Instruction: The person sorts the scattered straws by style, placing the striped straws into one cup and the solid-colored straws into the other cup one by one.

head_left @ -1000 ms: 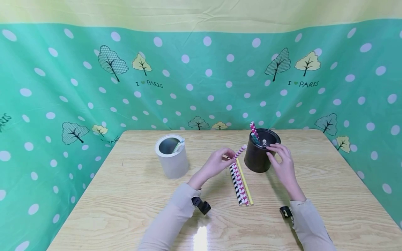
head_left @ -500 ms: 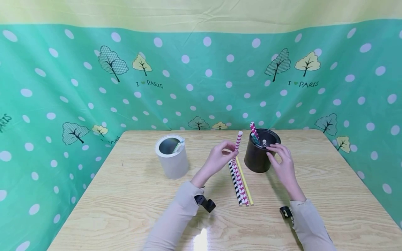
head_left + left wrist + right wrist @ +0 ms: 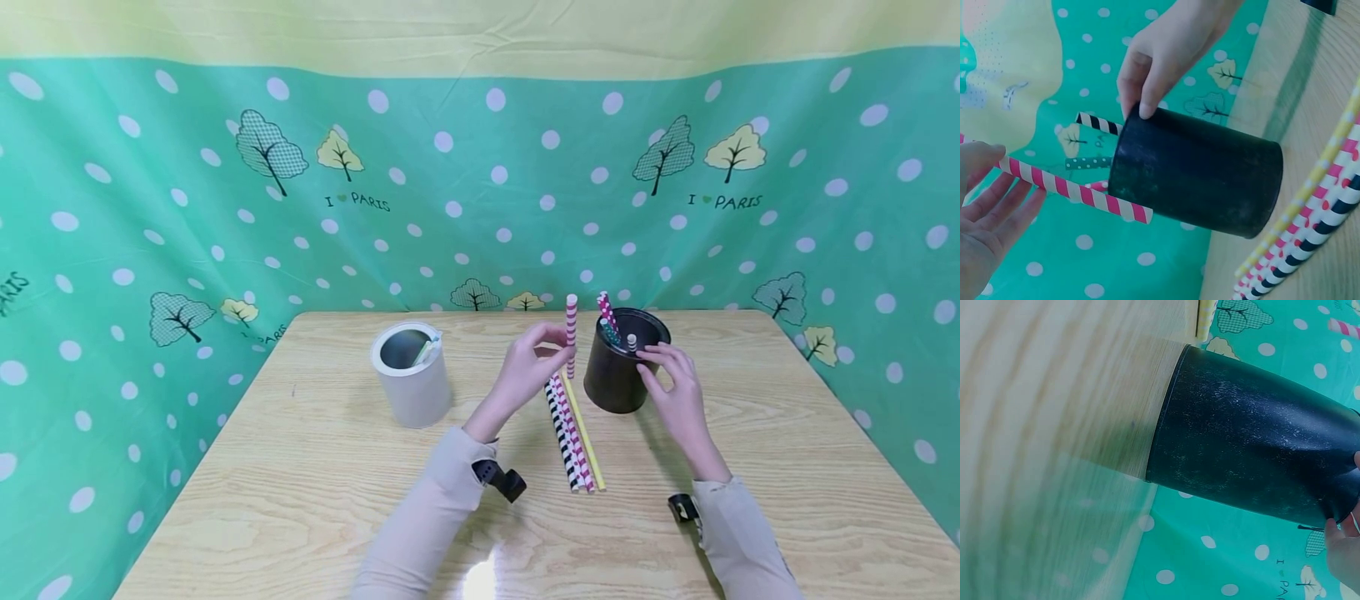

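My left hand (image 3: pixel 527 368) pinches a pink-and-white striped paper straw (image 3: pixel 572 321), held upright just left of a black cup (image 3: pixel 617 383). In the left wrist view the straw's lower end (image 3: pixel 1138 212) overlaps the cup's side. Thumb and fingers of my right hand (image 3: pixel 677 396) grip the cup's rim, thumb on the outer wall. Out of the cup stick a pink dotted straw (image 3: pixel 604 305), a green dotted straw (image 3: pixel 1088 163) and a black-and-white striped straw (image 3: pixel 1097 122). On the table in front of the cup lie a yellow straw (image 3: pixel 587 442) and several patterned straws (image 3: pixel 562 433), side by side.
A white can (image 3: pixel 415 396) with a few thin pale items (image 3: pixel 425 352) leaning in it stands on the left of the wooden table (image 3: pixel 300 483). Behind the table hangs a green dotted cloth (image 3: pixel 465 233). Each wrist wears a small black camera.
My left hand has lifted the pink-and-white striped straw from over the lying straws, turned it from slanted to upright and moved it slightly right, towards the cup. My right hand stays at the rim.
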Demonstrator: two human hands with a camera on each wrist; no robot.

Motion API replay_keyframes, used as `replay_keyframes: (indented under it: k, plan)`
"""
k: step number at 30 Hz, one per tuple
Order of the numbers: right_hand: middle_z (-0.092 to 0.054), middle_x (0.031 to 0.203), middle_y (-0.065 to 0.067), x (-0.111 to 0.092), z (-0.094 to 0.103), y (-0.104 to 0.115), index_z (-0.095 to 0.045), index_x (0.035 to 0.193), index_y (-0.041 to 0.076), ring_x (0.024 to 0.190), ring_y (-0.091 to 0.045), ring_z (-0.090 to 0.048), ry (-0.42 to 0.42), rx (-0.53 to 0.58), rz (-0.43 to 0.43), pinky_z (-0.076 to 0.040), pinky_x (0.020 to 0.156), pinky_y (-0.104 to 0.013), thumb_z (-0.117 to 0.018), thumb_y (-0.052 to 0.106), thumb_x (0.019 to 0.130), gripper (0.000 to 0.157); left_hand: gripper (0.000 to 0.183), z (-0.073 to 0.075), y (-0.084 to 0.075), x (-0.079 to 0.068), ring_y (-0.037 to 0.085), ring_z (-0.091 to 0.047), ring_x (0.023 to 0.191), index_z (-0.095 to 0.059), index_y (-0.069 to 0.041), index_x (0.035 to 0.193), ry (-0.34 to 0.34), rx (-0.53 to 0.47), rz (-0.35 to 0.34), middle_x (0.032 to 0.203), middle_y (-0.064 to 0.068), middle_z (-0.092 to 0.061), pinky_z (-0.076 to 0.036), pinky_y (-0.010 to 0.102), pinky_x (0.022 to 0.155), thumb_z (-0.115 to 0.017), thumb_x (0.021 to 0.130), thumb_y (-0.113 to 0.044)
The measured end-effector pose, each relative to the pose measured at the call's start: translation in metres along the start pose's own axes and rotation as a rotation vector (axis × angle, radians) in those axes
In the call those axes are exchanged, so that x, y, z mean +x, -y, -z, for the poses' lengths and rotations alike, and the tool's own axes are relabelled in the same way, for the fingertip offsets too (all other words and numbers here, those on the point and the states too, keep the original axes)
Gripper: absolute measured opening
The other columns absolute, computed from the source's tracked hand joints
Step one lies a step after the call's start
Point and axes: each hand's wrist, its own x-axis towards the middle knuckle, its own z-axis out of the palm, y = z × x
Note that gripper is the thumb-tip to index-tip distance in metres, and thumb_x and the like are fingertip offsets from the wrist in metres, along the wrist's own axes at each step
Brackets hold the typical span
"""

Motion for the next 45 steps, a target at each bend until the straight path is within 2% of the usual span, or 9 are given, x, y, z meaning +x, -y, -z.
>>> replay_keyframes:
  k: [7,19,28,35,45]
  plan:
    - [-0.057,0.102,-0.017,0.000,0.000,-0.001,-0.064,0.094,-0.003,0.109,-0.029,-0.043,-0.003,-0.002,0.002,-0.028,0.097,-0.019,-0.064,-0.006,0.076,0.019,0.018,-0.003,-0.005,0.008,0.029,-0.058,0.087,-0.055,0.009,0.096,-0.022,-0.077,-0.048,0.092,0.021,-0.059,-0.051,0.030,0.075,-0.060,0.079,0.005]
    - [-0.057,0.102,-0.018,0.000,0.000,-0.001,-0.064,0.094,-0.004,0.109,-0.032,-0.043,-0.001,-0.001,-0.005,-0.028,0.097,-0.020,-0.064,-0.008,0.075,0.020,0.018,-0.008,-0.016,0.017,0.028,-0.058,0.089,-0.054,0.007,0.098,-0.067,-0.145,0.002,0.093,0.021,-0.058,-0.050,0.021,0.075,-0.059,0.081,0.003]
    - [-0.057,0.102,-0.019,0.000,0.000,0.000,-0.064,0.094,-0.004,0.108,-0.034,-0.043,-0.005,0.008,0.005,-0.028,0.097,-0.020,-0.064,-0.009,0.073,0.021,0.020,-0.015,-0.019,0.025,0.028,-0.058,0.090,-0.053,0.008,0.097,-0.101,-0.219,0.012,0.095,0.022,-0.057,-0.050,0.028,0.078,-0.060,0.079,0.004]
    - [-0.057,0.102,-0.019,0.000,0.000,0.000,-0.064,0.093,-0.004,0.108,-0.031,-0.043,-0.006,0.008,0.005,-0.028,0.097,-0.020,-0.064,-0.009,0.074,0.020,0.019,-0.019,-0.023,0.028,0.030,-0.057,0.090,-0.053,0.010,0.095,-0.139,-0.251,0.032,0.095,0.024,-0.057,-0.050,0.022,0.075,-0.061,0.079,0.005]
    - [-0.057,0.101,-0.019,0.001,0.000,-0.001,-0.064,0.093,-0.004,0.107,-0.032,-0.043,-0.010,0.012,0.014,-0.028,0.097,-0.020,-0.064,-0.009,0.073,0.020,0.018,-0.025,-0.018,0.032,0.027,-0.058,0.089,-0.051,0.009,0.094,-0.167,-0.268,0.046,0.094,0.023,-0.057,-0.050,0.022,0.074,-0.060,0.079,0.005]
